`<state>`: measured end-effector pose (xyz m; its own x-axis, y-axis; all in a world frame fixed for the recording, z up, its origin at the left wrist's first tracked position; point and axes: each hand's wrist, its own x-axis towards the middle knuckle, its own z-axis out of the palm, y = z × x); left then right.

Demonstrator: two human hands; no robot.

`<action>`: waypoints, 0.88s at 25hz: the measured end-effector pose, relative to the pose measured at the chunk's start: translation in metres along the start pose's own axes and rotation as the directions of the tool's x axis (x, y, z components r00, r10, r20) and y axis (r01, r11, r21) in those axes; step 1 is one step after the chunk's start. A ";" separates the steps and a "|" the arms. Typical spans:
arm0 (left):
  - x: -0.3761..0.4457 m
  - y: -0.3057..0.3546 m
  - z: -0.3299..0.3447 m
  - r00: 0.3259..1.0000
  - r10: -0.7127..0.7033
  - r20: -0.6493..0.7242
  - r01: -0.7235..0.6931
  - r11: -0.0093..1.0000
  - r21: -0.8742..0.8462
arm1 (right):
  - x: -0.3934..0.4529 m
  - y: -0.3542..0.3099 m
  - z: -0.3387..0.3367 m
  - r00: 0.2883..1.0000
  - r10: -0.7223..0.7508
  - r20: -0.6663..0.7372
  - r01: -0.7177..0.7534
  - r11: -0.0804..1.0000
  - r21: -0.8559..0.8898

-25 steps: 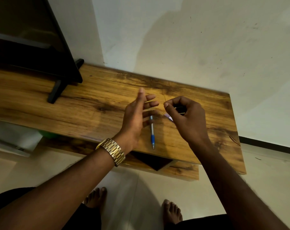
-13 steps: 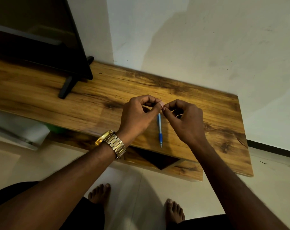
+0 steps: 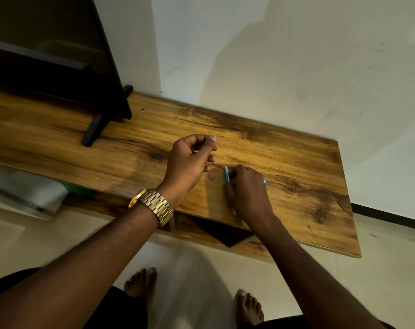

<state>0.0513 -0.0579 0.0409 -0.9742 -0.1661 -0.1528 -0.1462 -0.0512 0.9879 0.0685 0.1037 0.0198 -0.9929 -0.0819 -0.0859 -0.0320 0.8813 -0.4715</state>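
Observation:
My left hand, with a gold watch on its wrist, hovers over the wooden table and pinches a thin dark needle-like sliver between thumb and forefinger. My right hand is down on the table, its fingers curled over a blue and white pen. The pen's tip pokes out below the palm, and a small blue bit shows at the hand's right side. A tiny grey piece lies on the wood between my two hands.
A black TV stands on its foot at the table's left. The white wall runs right behind. Under the table are a lower shelf, a white object and something green. My bare feet are on the tiled floor.
My hands were pinched together above the pen. They have parted: the left keeps the thin sliver and has lifted away, the right has dropped onto the pen.

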 end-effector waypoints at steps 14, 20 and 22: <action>-0.018 0.017 0.025 0.997 -0.020 0.078 0.037 0.976 -0.216 | -0.030 0.018 -0.059 0.988 -0.082 -0.133 0.141 0.831 0.539; -0.018 0.015 0.027 0.998 0.019 0.068 -0.006 0.983 -0.184 | -0.029 0.019 -0.057 0.986 -0.092 -0.140 0.148 0.868 0.475; -0.018 0.015 0.027 0.997 0.038 0.061 -0.027 0.986 -0.163 | -0.028 0.018 -0.056 0.986 -0.087 -0.143 0.144 0.872 0.468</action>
<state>0.0618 -0.0295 0.0588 -0.9877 -0.1076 -0.1134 -0.0894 -0.2065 0.9744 0.0894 0.1483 0.0632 -0.9925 -0.0903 0.0819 -0.1179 0.5391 -0.8340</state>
